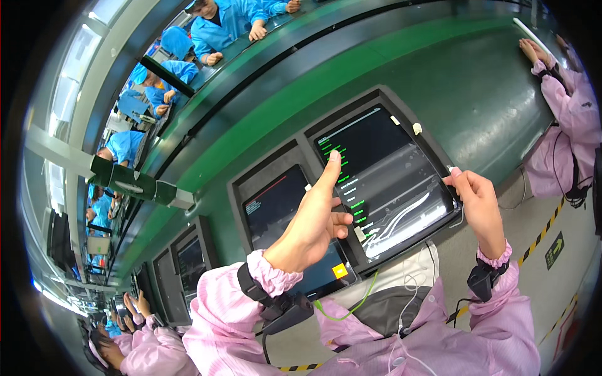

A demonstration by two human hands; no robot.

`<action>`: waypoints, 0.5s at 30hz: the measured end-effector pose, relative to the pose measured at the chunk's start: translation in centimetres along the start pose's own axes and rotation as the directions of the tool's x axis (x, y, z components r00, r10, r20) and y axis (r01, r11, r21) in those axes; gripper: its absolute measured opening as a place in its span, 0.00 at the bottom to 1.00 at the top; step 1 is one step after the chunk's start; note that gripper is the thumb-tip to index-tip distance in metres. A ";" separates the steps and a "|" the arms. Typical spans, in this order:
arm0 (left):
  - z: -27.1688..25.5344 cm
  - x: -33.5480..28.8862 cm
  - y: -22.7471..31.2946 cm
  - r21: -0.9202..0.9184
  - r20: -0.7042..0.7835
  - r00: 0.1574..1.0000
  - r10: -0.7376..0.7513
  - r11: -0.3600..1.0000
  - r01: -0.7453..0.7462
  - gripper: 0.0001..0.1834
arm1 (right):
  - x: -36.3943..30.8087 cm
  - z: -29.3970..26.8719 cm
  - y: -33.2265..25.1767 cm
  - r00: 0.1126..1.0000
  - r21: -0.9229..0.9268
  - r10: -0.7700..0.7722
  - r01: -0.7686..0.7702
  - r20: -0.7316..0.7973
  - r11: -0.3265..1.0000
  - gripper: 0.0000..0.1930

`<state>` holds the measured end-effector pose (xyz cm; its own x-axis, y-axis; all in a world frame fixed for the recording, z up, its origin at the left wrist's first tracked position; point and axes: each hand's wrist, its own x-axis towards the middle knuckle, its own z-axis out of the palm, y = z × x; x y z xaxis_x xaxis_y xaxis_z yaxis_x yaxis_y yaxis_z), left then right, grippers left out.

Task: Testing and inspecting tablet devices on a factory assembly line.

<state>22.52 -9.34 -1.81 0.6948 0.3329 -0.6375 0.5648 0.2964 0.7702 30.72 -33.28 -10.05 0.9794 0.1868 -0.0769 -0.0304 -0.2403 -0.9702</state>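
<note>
A large tablet (392,182) with green and white lines of text on a dark screen lies in the right bay of a dark tray (301,139). My left hand (316,216) is over its left side, thumb stretched up across the screen and fingers apart. At the tablet's right edge my right hand (478,197) pinches a small white cable end (451,168); a thin white cable loops below this hand. A second tablet (276,203), showing red text, lies in the left bay, partly hidden by my left hand and forearm.
White earphone cord (411,282) and a green cable (357,307) hang at the tray's near side. More trays (182,263) stand along the green bench (458,94) to the left. Co-workers in pink sit at both sides; others in blue (229,25) work across the line.
</note>
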 end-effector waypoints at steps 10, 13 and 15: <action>0.2 -0.6 -0.6 0.057 0.034 0.999 -0.002 0.998 0.000 0.40 | 0.3 -0.2 -0.2 0.997 -0.102 -0.031 0.023 -0.075 0.995 0.22; -0.4 0.1 -0.5 0.195 0.069 0.998 -0.012 0.981 -0.001 0.41 | 0.5 0.0 0.0 0.993 -0.150 -0.047 0.030 -0.110 0.988 0.22; -0.7 1.7 -0.1 0.290 -0.026 0.978 0.208 0.938 -0.191 0.36 | 0.5 0.0 0.2 0.990 -0.175 -0.079 0.058 -0.116 0.983 0.22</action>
<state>23.33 -8.14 -3.00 0.7852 0.4101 -0.4640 0.5255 -0.0451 0.8496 31.15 -33.21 -10.30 0.9953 0.0932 0.0272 0.0618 -0.3923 -0.9178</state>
